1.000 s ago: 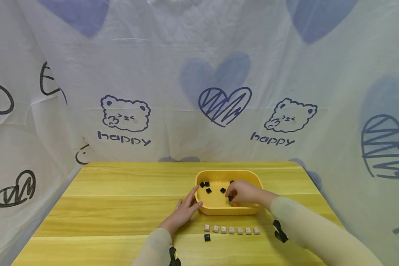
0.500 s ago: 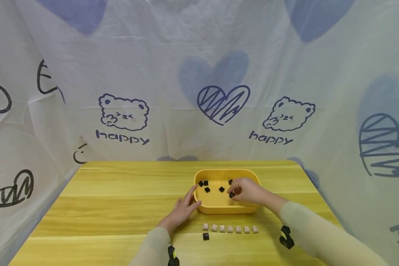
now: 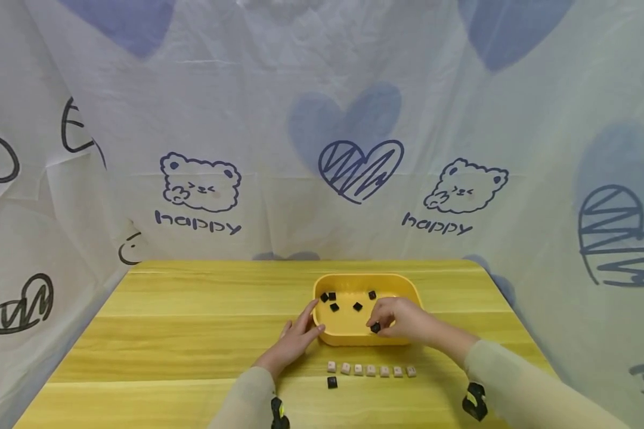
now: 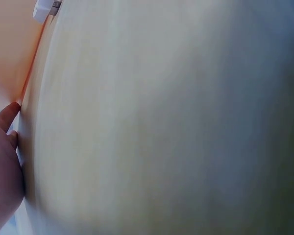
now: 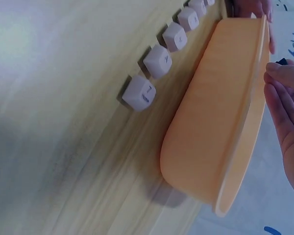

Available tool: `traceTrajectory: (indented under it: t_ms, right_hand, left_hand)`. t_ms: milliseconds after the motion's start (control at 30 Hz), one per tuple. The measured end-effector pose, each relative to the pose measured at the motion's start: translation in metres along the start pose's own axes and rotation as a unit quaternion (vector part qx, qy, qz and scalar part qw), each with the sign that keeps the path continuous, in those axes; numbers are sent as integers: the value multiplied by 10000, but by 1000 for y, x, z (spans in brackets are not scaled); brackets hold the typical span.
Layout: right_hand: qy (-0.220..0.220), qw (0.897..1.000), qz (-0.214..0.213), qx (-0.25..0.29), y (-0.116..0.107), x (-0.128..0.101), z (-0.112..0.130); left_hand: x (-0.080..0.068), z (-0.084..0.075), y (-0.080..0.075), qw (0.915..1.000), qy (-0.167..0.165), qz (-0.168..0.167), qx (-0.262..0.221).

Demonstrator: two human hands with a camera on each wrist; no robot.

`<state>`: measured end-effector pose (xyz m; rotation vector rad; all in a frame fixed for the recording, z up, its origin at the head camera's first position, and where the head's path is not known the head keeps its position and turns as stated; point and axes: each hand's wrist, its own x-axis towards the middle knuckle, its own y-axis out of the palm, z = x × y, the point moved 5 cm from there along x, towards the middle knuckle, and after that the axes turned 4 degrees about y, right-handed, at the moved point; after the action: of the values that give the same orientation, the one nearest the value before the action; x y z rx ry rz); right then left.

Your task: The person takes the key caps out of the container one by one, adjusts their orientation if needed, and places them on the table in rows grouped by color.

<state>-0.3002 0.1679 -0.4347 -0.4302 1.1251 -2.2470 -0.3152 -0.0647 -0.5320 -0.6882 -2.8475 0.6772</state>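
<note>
Right hand point(image 3: 402, 319) pinches 1 black keycap point(image 3: 375, 328); loosened fingers could drop it. Left hand point(image 3: 292, 344), fingers relaxed, touches the tray point(image 3: 362, 340).

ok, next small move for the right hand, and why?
Probably carry the held keycap over the near rim of the yellow tray and set it beside the lone black keycap: the right hand pinches it, and only the leftmost of the pale keycaps has a black one in front.
</note>
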Motion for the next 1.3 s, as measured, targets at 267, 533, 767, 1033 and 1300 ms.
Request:
traceTrajectory:
  t_ms: [267,533,767,1033,1300]
  right_hand:
    - [52,9988,172,454,11,-6,14]
    - [-6,9964,380,762,28,-8,27]
    - [-149,9953,689,670,42,-7,38]
    - [-605,9942,889,-27,59,-2,45]
    - [-1018,9882,999,-558,76,1,46]
  left_hand:
    - [-3,0,0,10000,-13,-7,-5]
    - [-2,2,1,10000,-30,-33,5]
    - [-1,2,1,10000,-34,0,-51]
    - [-2,-1,1,9999,82,21,-88]
    - [-3,-3,-1,9999,131,3,-112]
